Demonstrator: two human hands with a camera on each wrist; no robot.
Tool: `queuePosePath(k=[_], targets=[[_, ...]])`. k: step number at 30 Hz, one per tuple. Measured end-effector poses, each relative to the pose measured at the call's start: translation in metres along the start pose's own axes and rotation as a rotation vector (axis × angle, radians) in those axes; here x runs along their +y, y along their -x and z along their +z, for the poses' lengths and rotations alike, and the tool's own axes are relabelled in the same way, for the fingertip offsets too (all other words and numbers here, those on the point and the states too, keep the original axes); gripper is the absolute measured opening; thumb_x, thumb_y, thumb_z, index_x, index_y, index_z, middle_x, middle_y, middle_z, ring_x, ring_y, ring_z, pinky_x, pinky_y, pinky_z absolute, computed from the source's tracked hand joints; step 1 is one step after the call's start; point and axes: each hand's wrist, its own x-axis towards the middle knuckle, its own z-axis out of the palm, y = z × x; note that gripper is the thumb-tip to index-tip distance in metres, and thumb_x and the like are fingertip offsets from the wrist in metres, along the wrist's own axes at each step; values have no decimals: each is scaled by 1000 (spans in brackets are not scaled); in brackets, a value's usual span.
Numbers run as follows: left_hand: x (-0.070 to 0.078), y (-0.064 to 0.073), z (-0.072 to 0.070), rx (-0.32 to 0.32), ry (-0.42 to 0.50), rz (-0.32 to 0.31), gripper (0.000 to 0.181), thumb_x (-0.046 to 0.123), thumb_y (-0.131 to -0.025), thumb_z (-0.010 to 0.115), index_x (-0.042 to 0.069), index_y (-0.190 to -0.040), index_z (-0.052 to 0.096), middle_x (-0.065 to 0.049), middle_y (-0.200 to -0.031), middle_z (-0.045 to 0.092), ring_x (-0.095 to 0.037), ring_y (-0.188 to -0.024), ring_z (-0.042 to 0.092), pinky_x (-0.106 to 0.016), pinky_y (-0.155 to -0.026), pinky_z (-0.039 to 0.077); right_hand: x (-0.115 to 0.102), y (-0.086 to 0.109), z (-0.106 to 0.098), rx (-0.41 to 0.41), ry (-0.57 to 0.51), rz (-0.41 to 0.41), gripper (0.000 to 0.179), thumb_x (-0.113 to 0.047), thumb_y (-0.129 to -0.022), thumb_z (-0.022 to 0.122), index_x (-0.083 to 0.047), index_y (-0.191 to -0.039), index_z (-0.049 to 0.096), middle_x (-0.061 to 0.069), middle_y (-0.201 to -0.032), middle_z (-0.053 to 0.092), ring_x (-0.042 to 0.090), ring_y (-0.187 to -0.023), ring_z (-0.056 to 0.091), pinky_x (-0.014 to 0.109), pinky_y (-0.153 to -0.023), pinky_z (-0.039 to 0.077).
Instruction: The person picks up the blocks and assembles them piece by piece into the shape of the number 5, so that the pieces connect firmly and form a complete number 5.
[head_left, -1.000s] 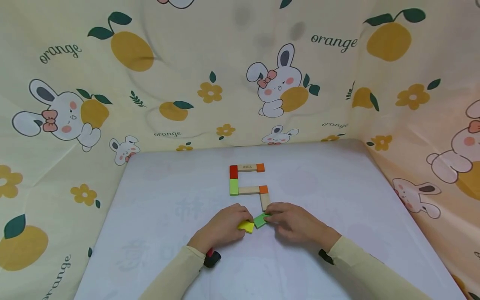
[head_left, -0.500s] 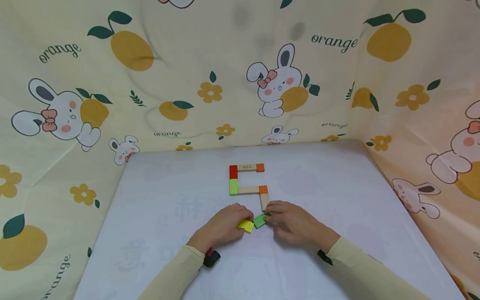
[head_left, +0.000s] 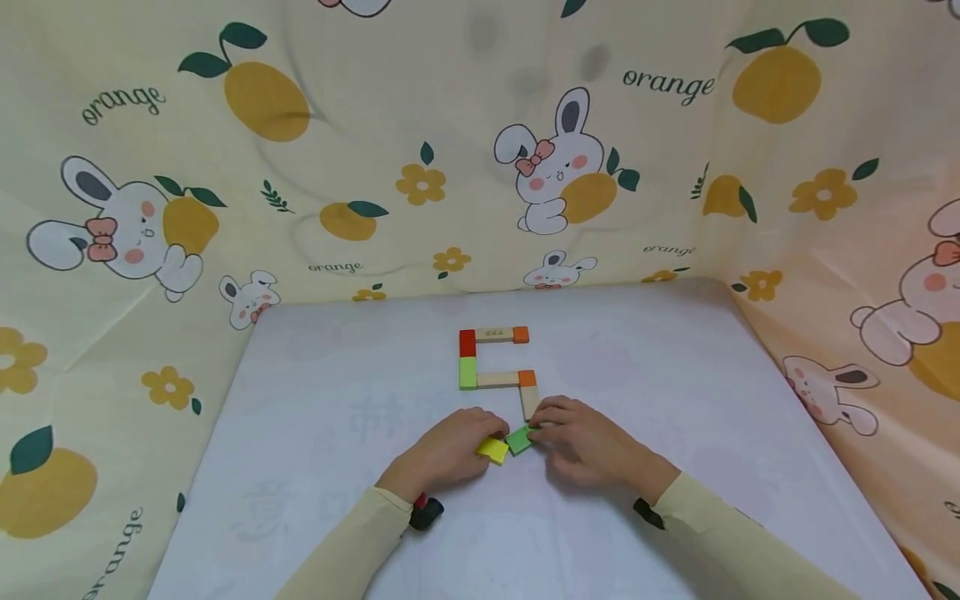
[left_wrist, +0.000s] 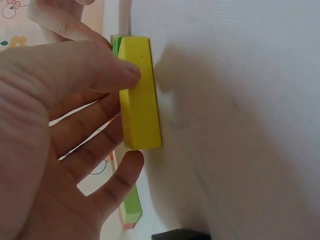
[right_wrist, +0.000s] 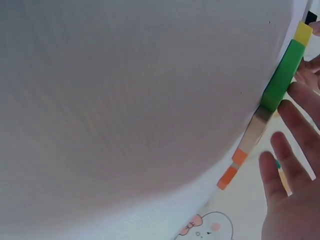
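My left hand (head_left: 452, 450) pinches a yellow wooden block (head_left: 492, 451); in the left wrist view the thumb lies across the near face of that block (left_wrist: 141, 100), with fingers behind it. A green block (head_left: 520, 439) lies slanted just to its right. The fingertips of my right hand (head_left: 592, 446) touch the green block's right end; in the right wrist view its fingers (right_wrist: 300, 112) are fairly straight beside the green block (right_wrist: 285, 75), and the thumb is not seen. A plain wood block (head_left: 529, 402) extends away from the green one, partly behind the right fingers.
Farther back, a line of flat blocks continues: orange (head_left: 527, 378), plain wood (head_left: 498, 381), light green (head_left: 468, 373), red (head_left: 467, 342), plain wood (head_left: 494, 335) and orange (head_left: 521, 335). They lie on a white table (head_left: 337, 367), with a patterned cloth (head_left: 450, 125) hanging around it.
Both hands stay almost in place at the yellow and green blocks. The right hand's fingers have lifted slightly; the blocks show no clear movement.
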Motion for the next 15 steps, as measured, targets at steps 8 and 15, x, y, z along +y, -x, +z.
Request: queuePosePath(k=[8, 15], targets=[[-9, 10, -11, 42, 33, -44, 51, 15, -95, 76, 17, -146, 66, 5, -145, 62, -17, -138, 53, -38, -115, 46, -7, 5, -7, 129, -14, 19, 44, -15, -90, 75, -13, -134, 77, 4, -138, 68, 26, -136, 55, 54, -112, 48], [-31, 34, -34, 114, 135, -149, 56, 19, -95, 80, 18, -149, 64, 0, -152, 57, -24, -143, 51, -46, -117, 45, -22, -1, -3, 151, 15, 33, 41, -10, -88, 75, -12, -129, 80, 4, -129, 66, 24, -127, 56, 46, -102, 55]])
